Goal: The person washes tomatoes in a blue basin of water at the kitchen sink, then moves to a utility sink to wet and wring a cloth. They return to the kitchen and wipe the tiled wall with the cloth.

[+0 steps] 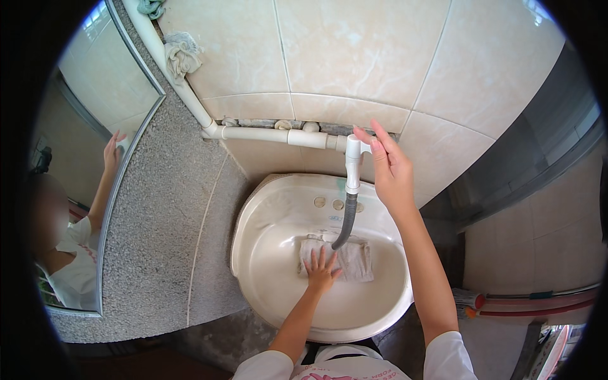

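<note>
A white plastic tap (353, 161) stands out from a white wall pipe (266, 135), with a grey corrugated hose (350, 216) hanging from its outlet. My right hand (392, 171) is at the tap's handle, its thumb and fingers around it. Below, my left hand (321, 270) lies with spread fingers on the left part of a folded light grey cloth (356, 261). The cloth rests in the basin of a cream ceramic sink (323, 313). The hose's lower end is just over the cloth, beside my left fingertips. Whether water runs cannot be told.
A framed mirror (80, 156) on the rough grey wall (156, 213) at left reflects a person. Crumpled cloths (182, 59) hang at the upper pipe. Small round objects (283, 124) sit on a ledge behind the pipe. Red-handled tools (536, 311) lean at right.
</note>
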